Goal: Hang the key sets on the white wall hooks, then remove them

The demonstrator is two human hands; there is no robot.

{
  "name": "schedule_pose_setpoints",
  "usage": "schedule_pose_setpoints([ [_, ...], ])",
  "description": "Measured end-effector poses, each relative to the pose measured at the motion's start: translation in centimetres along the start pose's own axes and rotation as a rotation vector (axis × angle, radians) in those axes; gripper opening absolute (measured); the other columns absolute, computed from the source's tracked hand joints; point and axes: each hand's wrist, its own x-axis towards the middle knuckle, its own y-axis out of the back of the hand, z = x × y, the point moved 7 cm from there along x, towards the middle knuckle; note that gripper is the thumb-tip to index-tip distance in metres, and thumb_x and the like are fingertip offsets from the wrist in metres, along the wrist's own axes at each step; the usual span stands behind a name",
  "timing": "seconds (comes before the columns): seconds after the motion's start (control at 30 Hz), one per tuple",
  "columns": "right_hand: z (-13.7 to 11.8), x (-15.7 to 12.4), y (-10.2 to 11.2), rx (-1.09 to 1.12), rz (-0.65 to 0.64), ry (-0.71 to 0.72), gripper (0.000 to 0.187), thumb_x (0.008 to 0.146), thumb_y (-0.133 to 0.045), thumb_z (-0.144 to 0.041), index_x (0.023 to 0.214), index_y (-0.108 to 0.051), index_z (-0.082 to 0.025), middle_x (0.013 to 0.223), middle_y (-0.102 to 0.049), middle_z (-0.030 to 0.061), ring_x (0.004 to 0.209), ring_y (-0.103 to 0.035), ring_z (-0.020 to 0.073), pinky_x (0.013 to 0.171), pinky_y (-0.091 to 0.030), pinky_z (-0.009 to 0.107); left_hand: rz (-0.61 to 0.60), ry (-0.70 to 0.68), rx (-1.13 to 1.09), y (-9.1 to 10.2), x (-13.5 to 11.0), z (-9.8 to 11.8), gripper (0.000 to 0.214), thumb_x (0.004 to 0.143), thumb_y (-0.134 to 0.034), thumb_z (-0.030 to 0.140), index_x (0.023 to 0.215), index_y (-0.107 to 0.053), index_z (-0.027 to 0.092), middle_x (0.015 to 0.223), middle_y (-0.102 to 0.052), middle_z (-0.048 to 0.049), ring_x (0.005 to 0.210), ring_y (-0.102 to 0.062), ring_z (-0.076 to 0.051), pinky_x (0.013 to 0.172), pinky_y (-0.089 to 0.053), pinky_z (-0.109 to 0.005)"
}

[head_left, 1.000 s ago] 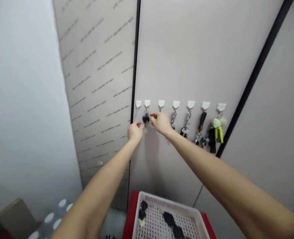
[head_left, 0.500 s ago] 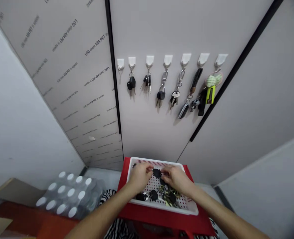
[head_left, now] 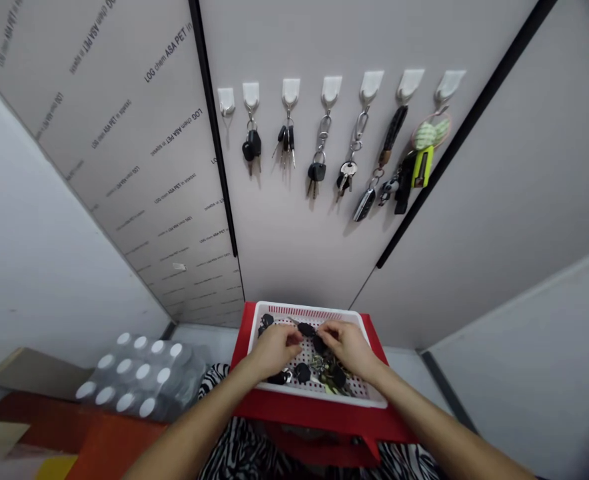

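A white perforated basket (head_left: 319, 396) holds several bunches of black-headed and brass keys. My right hand (head_left: 348, 344) is closed in a pinch at the right end of a black-headed key (head_left: 306, 329), whose blade points left; another black key head (head_left: 319, 344) hangs just below. My left hand (head_left: 276, 349) is just left of these keys, fingers curved with a gap between thumb and fingertips, and nothing shows in it. Near the basket's front lie a black key (head_left: 302, 372) and a pile of brass keys (head_left: 332, 375). More black keys (head_left: 266, 321) sit in the back left corner.
Several white hooks (head_left: 331, 91) line the cabinet door (head_left: 294, 240), most with keys hanging from them; the leftmost hook (head_left: 226, 100) bears none. The basket rests on a red stool (head_left: 304, 415). Capped water bottles (head_left: 124, 380) stand on the left.
The view has tilted slightly down. My left fingers have come away from the black-headed key, which has turned so its blade shows pointing left. My right hand stays at it.
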Motion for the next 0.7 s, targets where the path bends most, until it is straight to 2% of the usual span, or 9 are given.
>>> schedule_pose_setpoints([
  [0.1, 0.3, 0.0, 0.1, 0.089, 0.025, -0.027, 0.021, 0.068, -0.037, -0.027, 0.063, -0.054, -0.015, 0.058, -0.056, 0.0012, 0.055, -0.049, 0.0121, 0.052, -0.035, 0.022, -0.142, -0.021, 0.237, 0.1, -1.3, 0.6, 0.01, 0.051, -0.054, 0.021, 0.059, -0.06, 0.019, 0.059, -0.059, -0.003, 0.055, -0.05, -0.015, 0.051, -0.034, -0.022],
  [0.2, 0.5, 0.1, -0.1, 0.121, 0.033, -0.042, 0.022, 0.068, -0.037, -0.028, 0.063, -0.055, -0.015, 0.057, -0.055, 0.0011, 0.053, -0.048, 0.0121, 0.051, -0.036, 0.022, -0.195, -0.013, 0.269, -0.1, -1.9, 0.3, 0.007, 0.05, -0.053, 0.019, 0.052, -0.06, 0.02, 0.053, -0.058, -0.0019, 0.051, -0.048, -0.013, 0.049, -0.032, -0.02],
  [0.3, 0.1, 0.1, 0.2, 0.098, 0.079, 0.0, 0.019, 0.066, -0.04, -0.025, 0.067, -0.057, -0.016, 0.063, -0.057, 0.0024, 0.059, -0.05, 0.0131, 0.056, -0.038, 0.024, -0.165, -0.01, 0.09, 0.1, -1.3, 0.1, 0.012, 0.056, -0.047, 0.018, 0.057, -0.059, 0.018, 0.053, -0.056, 0.0006, 0.052, -0.046, -0.01, 0.049, -0.031, -0.017],
  [0.43, -1.2, -0.1, 1.2, 0.072, 0.167, 0.077, 0.018, 0.066, -0.042, -0.023, 0.073, -0.057, -0.018, 0.075, -0.056, 0.0043, 0.075, -0.049, 0.0155, 0.07, -0.037, 0.028, -0.112, 0.029, -0.257, 1.9, 0.1, 0.3, 0.015, 0.061, -0.044, 0.022, 0.061, -0.056, 0.014, 0.054, -0.051, 0.0026, 0.05, -0.041, -0.007, 0.047, -0.031, -0.016],
  [0.57, -2.9, 0.0, 1.6, 0.174, 0.118, 0.079, 0.019, 0.067, -0.041, -0.023, 0.076, -0.057, -0.019, 0.078, -0.057, 0.004, 0.076, -0.05, 0.0147, 0.07, -0.037, 0.027, -0.105, 0.069, -0.479, 3.6, 0.7, 1.3, 0.016, 0.062, -0.046, 0.028, 0.062, -0.053, 0.013, 0.051, -0.046, 0.0035, 0.048, -0.038, -0.006, 0.047, -0.031, -0.015],
  [0.7, -4.9, 0.4, 1.7, 0.283, 0.072, 0.1, 0.021, 0.068, -0.041, -0.022, 0.08, -0.056, -0.018, 0.078, -0.057, 0.0034, 0.073, -0.05, 0.013, 0.066, -0.038, 0.024, -0.113, 0.074, -0.526, 4.4, 1.0, 2.4, 0.017, 0.061, -0.047, 0.029, 0.063, -0.052, 0.012, 0.051, -0.043, 0.0038, 0.047, -0.036, -0.005, 0.045, -0.029, -0.015],
])
